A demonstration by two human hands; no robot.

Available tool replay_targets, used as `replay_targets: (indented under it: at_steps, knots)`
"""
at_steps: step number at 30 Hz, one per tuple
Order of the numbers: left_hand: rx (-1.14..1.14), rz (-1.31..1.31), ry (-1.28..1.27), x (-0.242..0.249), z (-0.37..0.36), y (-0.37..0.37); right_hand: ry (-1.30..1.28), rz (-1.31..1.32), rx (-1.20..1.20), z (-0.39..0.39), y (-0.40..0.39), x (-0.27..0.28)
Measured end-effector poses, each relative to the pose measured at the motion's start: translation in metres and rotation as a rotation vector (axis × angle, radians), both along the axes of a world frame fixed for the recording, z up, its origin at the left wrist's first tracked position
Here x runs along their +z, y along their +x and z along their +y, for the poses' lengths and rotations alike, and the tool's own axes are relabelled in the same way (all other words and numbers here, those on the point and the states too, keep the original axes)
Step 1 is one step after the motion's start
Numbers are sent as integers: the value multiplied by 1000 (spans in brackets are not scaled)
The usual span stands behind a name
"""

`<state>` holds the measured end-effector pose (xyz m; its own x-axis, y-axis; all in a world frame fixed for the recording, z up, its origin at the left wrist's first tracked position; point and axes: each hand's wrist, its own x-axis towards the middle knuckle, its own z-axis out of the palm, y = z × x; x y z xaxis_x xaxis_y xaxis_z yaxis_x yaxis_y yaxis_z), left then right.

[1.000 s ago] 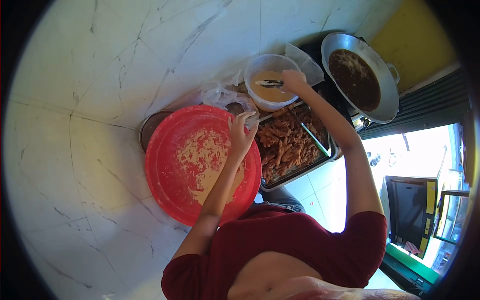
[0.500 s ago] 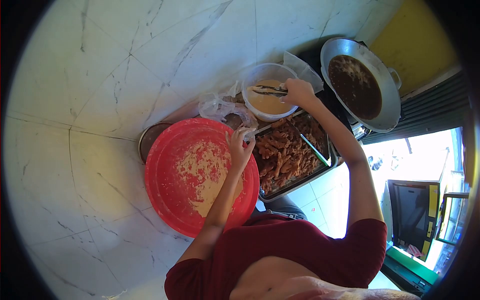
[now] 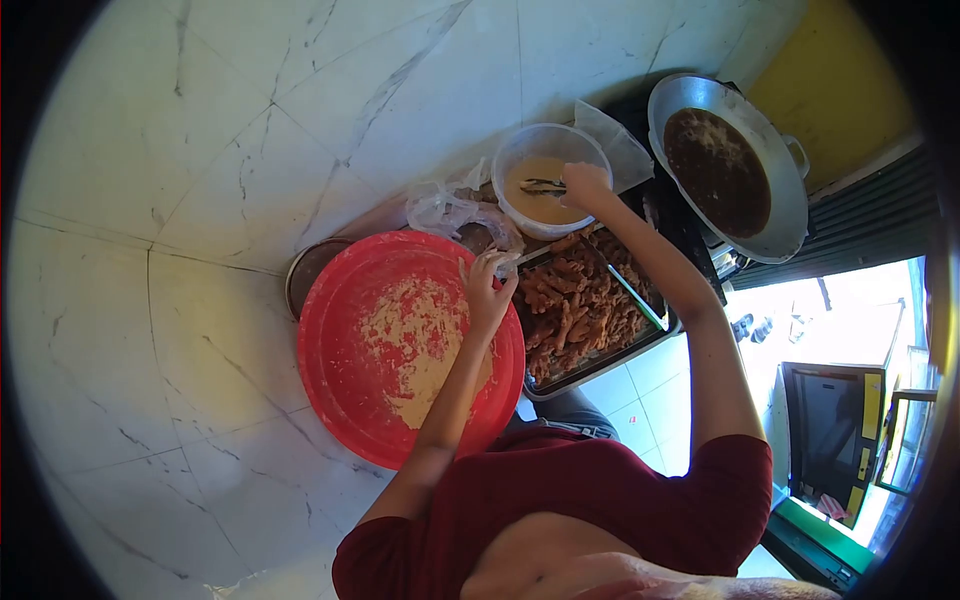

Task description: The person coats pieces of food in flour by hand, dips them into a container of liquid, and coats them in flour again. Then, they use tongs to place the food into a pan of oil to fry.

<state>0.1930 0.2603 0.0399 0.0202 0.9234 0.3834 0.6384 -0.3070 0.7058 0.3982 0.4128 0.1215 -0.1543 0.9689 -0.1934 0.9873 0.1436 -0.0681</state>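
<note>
My right hand point(image 3: 587, 188) is closed around dark tongs point(image 3: 543, 187), their tips down at the pale batter in a translucent plastic tub point(image 3: 505, 172). Whether anything is between the tips I cannot make out. My left hand point(image 3: 488, 292) rests at the right side of a large red basin point(image 3: 325, 385), thumb and fingers closed over its rim. Pale, clumpy flour point(image 3: 415, 345) covers part of the basin's floor. Just right of that hand, a tray point(image 3: 572, 384) holds a heap of brown fried pieces point(image 3: 565, 305).
A wide metal wok point(image 3: 785, 215) with dark, bubbling oil stands at the upper right. Crumpled clear plastic point(image 3: 440, 208) lies between basin and tub, with another plastic sheet point(image 3: 615, 145) beside the tub. A long light strip point(image 3: 637, 297) crosses the tray. Marbled tiles point(image 3: 200, 330) line the left.
The tongs' tips have dipped lower into the tub, and the pale piece seen at them before is out of sight. My left hand stays on the basin rim. The view shifted slightly.
</note>
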Motion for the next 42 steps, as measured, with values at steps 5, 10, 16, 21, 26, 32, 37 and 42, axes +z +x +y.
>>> replay_targets:
  at_steps: [5,10,16,21,26,32,37,42]
  knots:
    - [-8,-37,16,2,-1,1,-80,-57,46,14,-6,-28]
    - [-11,-53,28,0,-1,1,-18,29,-14,1,0,2]
    - [-17,-32,7,-3,0,-1,116,143,-84,-37,11,52]
    - [-18,-14,5,-4,0,-2,39,114,27,-60,13,61]
    - [-23,-28,11,-4,0,-1,22,114,-29,-55,19,59]
    - [-23,-20,12,-4,-1,-1,42,135,-12,-56,20,58]
    - [-26,-20,28,-5,0,-2,65,123,-4,-59,19,62]
    - [-20,-22,19,-4,-1,-2,49,152,5,-60,23,60]
